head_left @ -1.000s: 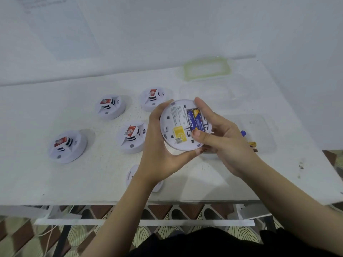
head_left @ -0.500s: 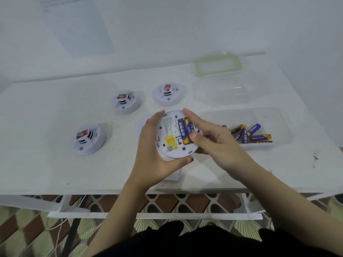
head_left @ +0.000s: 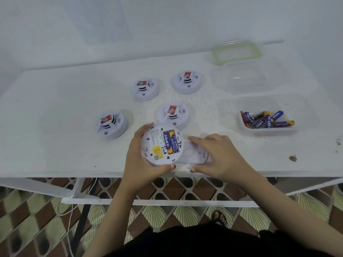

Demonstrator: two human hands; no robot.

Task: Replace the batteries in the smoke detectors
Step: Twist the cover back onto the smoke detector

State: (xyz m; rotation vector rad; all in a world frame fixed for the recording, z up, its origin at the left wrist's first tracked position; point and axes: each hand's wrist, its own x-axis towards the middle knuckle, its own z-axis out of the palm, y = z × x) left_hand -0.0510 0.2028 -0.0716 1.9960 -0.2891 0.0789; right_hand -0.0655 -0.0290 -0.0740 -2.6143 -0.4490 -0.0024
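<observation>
My left hand [head_left: 141, 164] grips a round white smoke detector [head_left: 157, 147] with its back facing up, near the table's front edge. Two blue and yellow batteries [head_left: 171, 142] sit side by side in its open compartment. My right hand [head_left: 217, 156] lies over a flat white mounting plate [head_left: 191, 154] on the table, just right of the detector, with thumb and fingers around the plate's edges. Several other white detectors stand face up behind: one at the left [head_left: 111, 124], one in the middle [head_left: 172, 114], and two farther back [head_left: 144, 89] [head_left: 187, 81].
A clear tub [head_left: 300, 115] at the right holds several blue and yellow batteries [head_left: 265, 119]. Behind it stand another clear tub [head_left: 241, 78] and a green-rimmed lid [head_left: 236, 51]. The white table [head_left: 55, 108] ends at a wall behind; the tiled floor shows below.
My right hand has left the battery compartment and dropped onto the mounting plate on the table. My left hand has lowered the detector toward the table's front edge.
</observation>
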